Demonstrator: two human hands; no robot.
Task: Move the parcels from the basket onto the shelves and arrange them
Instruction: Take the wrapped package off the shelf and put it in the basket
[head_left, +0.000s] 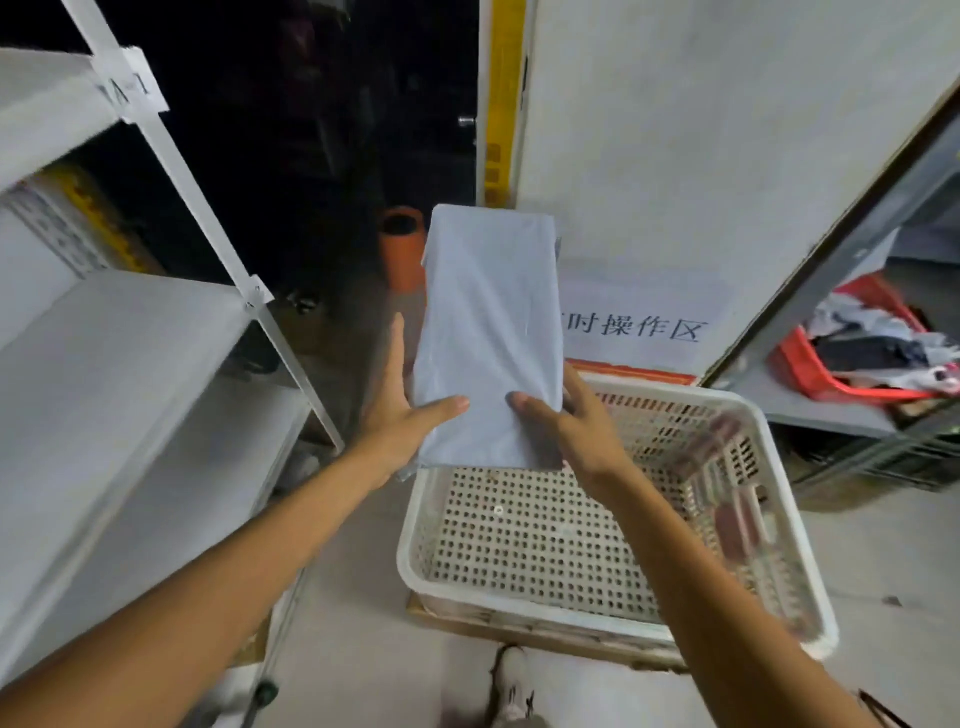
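A left hand (397, 415) and a right hand (569, 423) grasp the near end of a grey parcel (488, 322), thumbs pressed on top, holding it aloft over the far rim of the white basket (753, 410). Keeping both grips and the parcel level should carry it cleanly left to the shelf (119, 353). The slanted post (283, 345) at its corner is the edge to pass, and bare board shows beyond it.

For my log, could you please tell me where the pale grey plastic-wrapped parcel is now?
Mid-frame in the head view, the parcel is held by the left hand and right hand above the white perforated plastic basket, right of the white shelves.
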